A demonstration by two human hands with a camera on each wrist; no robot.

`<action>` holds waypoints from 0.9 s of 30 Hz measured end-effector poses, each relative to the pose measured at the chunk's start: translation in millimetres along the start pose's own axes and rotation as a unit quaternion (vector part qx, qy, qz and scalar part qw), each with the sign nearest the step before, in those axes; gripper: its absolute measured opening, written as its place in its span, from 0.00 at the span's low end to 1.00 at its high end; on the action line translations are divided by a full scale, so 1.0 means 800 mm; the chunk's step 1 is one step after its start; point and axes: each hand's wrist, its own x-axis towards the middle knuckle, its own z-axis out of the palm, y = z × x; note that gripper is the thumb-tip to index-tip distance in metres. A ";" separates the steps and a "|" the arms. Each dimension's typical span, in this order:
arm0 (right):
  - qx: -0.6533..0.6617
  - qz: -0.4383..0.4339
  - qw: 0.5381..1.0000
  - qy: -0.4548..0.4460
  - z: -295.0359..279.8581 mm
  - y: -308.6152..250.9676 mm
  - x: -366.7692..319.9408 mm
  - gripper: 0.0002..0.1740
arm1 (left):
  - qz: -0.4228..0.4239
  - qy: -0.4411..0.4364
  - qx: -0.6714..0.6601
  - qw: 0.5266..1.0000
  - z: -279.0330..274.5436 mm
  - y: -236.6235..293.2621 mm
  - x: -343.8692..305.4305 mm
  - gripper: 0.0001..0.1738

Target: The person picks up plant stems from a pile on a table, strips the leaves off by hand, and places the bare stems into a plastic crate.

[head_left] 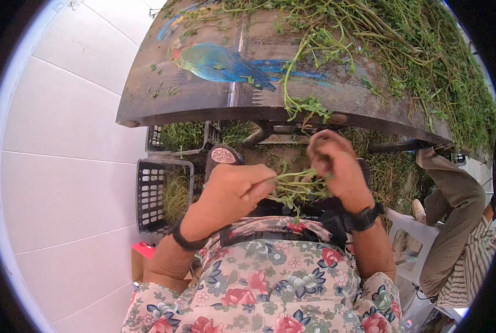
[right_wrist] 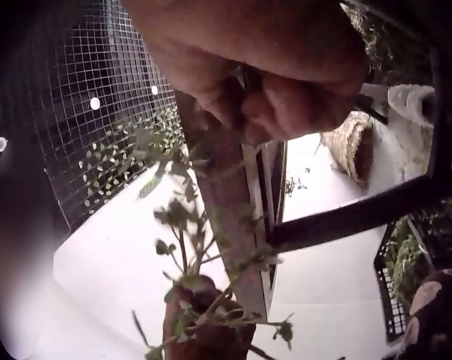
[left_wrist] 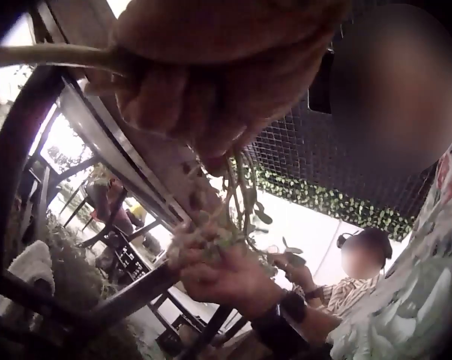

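Green, thin stems with small leaves (head_left: 298,187) are between the two bare hands of a person, in front of the body and near the edge of a dark wooden table (head_left: 203,105). The left hand (head_left: 231,191), with a dark band (head_left: 188,237) around its wrist, pinches one end of this small bunch between thumb and fingers. The right hand (head_left: 339,164), which wears a black watch (head_left: 364,218), has its fingers curled narrow at the other end; they are very close to the stems, but I cannot tell if they grip any of them.

On the table top is painted a parrot with blue and green feathers (head_left: 217,62), and a big heap of tangled green plants (head_left: 425,50) covers its right part. One loose sprig (head_left: 309,106) hangs over the near edge. At the left, beside the table, stands a black plastic crate with slotted walls (head_left: 149,194), and dry-looking grass (head_left: 175,198) lies inside it. At the right, another person in brown trousers (head_left: 456,194) sits near a white plastic chair (head_left: 411,227).
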 end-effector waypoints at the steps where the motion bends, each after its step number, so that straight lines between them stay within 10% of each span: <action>1: 0.040 0.038 0.998 0.015 -0.009 0.005 -0.002 0.11 | -0.034 0.008 -0.038 0.999 -0.005 0.001 -0.003 0.06; 3: 0.249 0.149 0.956 0.038 -0.024 0.001 -0.002 0.11 | -0.070 0.042 -0.049 0.995 -0.015 -0.003 -0.005 0.07; 5: 0.550 0.278 0.786 0.049 -0.041 -0.019 -0.006 0.10 | -0.117 0.054 -0.090 0.988 -0.021 -0.010 -0.008 0.07; 8: 0.595 0.223 0.772 -0.014 -0.063 -0.012 -0.014 0.09 | -0.102 0.100 -0.093 0.985 -0.013 -0.016 -0.011 0.07; 13: 0.469 0.272 0.840 -0.004 -0.067 -0.060 -0.005 0.11 | -0.080 0.123 -0.033 0.989 -0.010 -0.003 -0.009 0.06; 19: 0.096 0.099 0.990 -0.017 -0.017 -0.092 0.015 0.10 | -0.086 0.109 -0.056 0.989 -0.002 0.015 -0.007 0.04; 23: 0.005 0.016 1.000 -0.004 -0.003 -0.086 0.017 0.07 | -0.040 0.113 -0.018 0.993 0.001 0.015 -0.007 0.04; 27: 0.108 0.138 0.984 0.025 -0.004 -0.081 0.016 0.05 | -0.043 0.127 -0.034 0.990 0.005 0.015 -0.005 0.04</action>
